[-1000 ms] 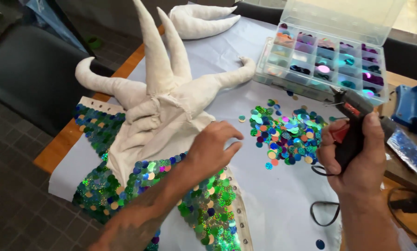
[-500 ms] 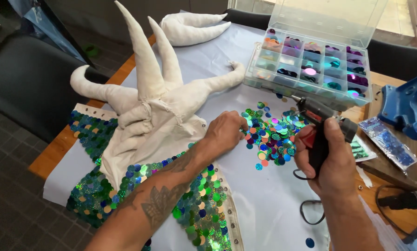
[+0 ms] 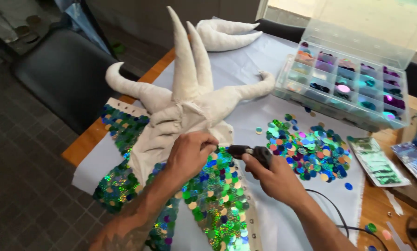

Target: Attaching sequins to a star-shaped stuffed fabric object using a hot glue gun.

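Two hands meet at the lower edge of the white stuffed horned piece [image 3: 185, 111], which serves as the landmark for everything else on the table. The left hand [image 3: 187, 155] rests with its fingers curled and pressed down onto the sequined fabric [image 3: 213, 195] just below that piece, apparently pinning a sequin or the cloth flat so that it does not shift; what exactly sits under the fingertips is hidden. The right hand [image 3: 276, 179] is wrapped tightly around a black glue gun [image 3: 248, 152], whose nozzle points toward the left fingertips, just beside them, likely so that glue lands where the fabric is held. Its cord [image 3: 329, 209] trails away to the right and down, clear of the sequined area. To the right of the horned piece lies a loose pile of sequins [image 3: 310, 148], near enough to reach, and beyond it the clear compartment box [image 3: 343, 86] stands with its lid raised. A second white stuffed shape [image 3: 227, 33] lies behind the horns. Open room is on the pale cloth [image 3: 283, 227] below and right of the piece; to its left the table edge [image 3: 90, 139] runs close, with a dark chair [image 3: 64, 79] just past it.
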